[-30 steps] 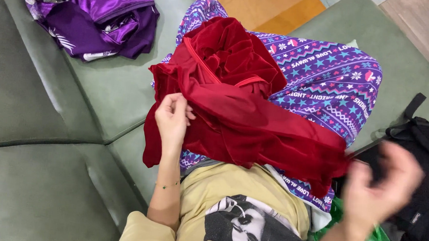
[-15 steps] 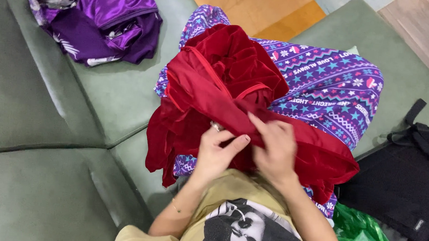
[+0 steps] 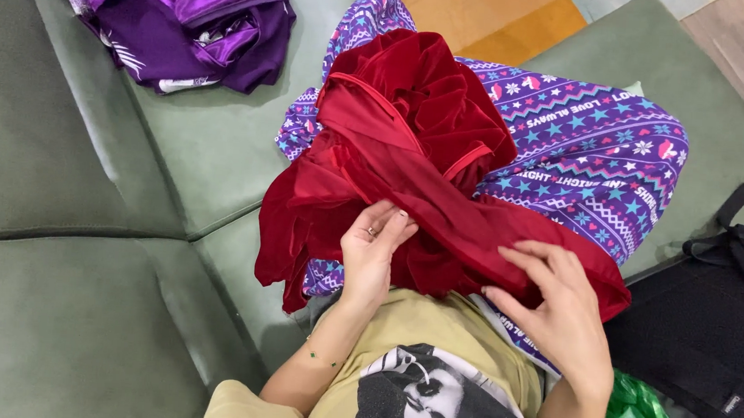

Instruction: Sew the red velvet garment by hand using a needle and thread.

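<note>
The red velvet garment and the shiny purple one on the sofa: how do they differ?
The red velvet garment looks matte and plush; the purple garment is glossy like satin. The red velvet garment lies on a patterned purple blanket with the left hand and right hand on it; the purple garment sits untouched, apart, on the green sofa. Both are crumpled, not folded.

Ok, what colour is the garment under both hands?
Deep red velvet garment, clearest in the head view.
</note>
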